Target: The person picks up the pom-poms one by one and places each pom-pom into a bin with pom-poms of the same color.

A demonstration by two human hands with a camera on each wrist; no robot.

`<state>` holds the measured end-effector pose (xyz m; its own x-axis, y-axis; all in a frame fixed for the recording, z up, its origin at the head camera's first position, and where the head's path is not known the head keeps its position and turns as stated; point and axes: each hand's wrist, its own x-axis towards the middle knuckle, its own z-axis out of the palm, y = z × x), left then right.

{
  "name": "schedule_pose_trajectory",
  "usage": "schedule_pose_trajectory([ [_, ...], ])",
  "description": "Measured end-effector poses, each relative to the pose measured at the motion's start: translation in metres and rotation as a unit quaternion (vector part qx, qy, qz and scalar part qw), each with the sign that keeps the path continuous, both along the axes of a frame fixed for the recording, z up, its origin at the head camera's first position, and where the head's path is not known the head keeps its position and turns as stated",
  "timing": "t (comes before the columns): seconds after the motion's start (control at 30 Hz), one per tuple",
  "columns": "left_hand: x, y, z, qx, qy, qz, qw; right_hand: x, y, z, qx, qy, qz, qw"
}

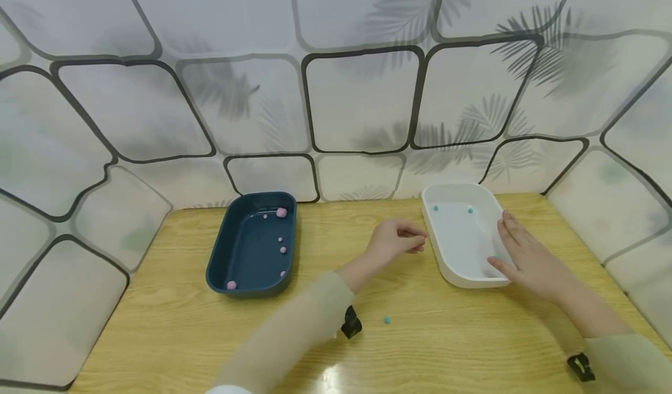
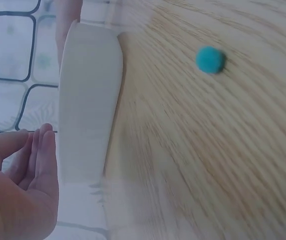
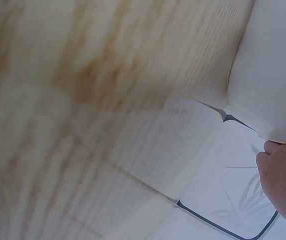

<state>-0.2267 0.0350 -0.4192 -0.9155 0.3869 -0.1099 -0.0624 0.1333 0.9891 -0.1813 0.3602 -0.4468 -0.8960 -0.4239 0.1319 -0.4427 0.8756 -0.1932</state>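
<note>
A white tray (image 1: pixel 467 254) stands at the right of the table with small teal balls (image 1: pixel 470 211) inside. Beside its left rim is my left hand (image 1: pixel 394 240), thumb and fingertips close together in the left wrist view, with nothing visible between them. My right hand (image 1: pixel 535 262) lies with extended fingers against the tray's right side, its thumb over the rim. Another teal ball (image 1: pixel 387 320) sits on the table in front of the tray and looks large in the left wrist view. In the right wrist view, fingers (image 3: pixel 283 170) touch the tray's edge.
At the left stands a dark blue tray (image 1: pixel 252 260) holding several pink balls (image 1: pixel 282 212) of different sizes. Both trays rest on a wood-grain table (image 1: pixel 346 230). A patterned curtain (image 1: pixel 362 102) rises behind the table and along its sides.
</note>
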Motion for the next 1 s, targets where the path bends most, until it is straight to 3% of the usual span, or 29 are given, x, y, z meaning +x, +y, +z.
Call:
schedule_pose_trajectory([
  [0.2, 0.005, -0.018, -0.001, -0.022, 0.029, -0.011, 0.9993, -0.001, -0.001, 0.001, 0.002, -0.013, -0.005, 1.000],
  [0.4, 0.011, -0.035, -0.005, -0.018, 0.036, -0.015, 0.9991, -0.002, 0.000, -0.001, 0.003, -0.014, -0.007, 1.000],
  [0.8, 0.022, -0.070, -0.031, -0.036, 0.027, 0.023, 0.9987, 0.000, 0.001, -0.001, 0.003, -0.021, -0.013, 1.000],
  [1.0, 0.028, -0.085, -0.041, -0.049, 0.044, 0.036, 0.9972, -0.002, 0.001, 0.000, 0.000, -0.019, -0.011, 1.000],
])
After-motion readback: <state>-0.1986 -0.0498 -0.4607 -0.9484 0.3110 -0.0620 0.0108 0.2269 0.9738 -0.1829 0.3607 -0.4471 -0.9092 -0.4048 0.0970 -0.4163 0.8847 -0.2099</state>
